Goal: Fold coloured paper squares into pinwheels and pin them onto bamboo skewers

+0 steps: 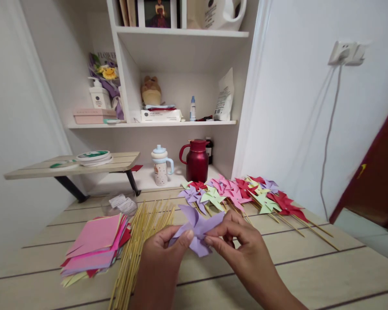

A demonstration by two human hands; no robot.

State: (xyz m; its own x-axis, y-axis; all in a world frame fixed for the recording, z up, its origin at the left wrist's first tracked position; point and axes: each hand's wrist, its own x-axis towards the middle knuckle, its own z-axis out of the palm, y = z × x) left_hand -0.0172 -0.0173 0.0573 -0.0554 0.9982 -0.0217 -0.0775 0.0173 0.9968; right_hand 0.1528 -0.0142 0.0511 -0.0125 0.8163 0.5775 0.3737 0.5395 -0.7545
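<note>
A purple paper pinwheel is held up above the table between my two hands, its blades folded in toward the middle. My left hand pinches its left side, the thumb lying near the centre. From the right, my right hand grips a blade edge between thumb and fingers. No stick shows on this pinwheel. Left of my left hand lies a bundle of thin wooden sticks. Beyond it is a stack of coloured paper squares, pink on top.
Finished pinwheels on sticks lie at the back right. A clear round dish holds small white pieces. Behind stand a red jug and a cup. A small raised stand carries rolls of tape.
</note>
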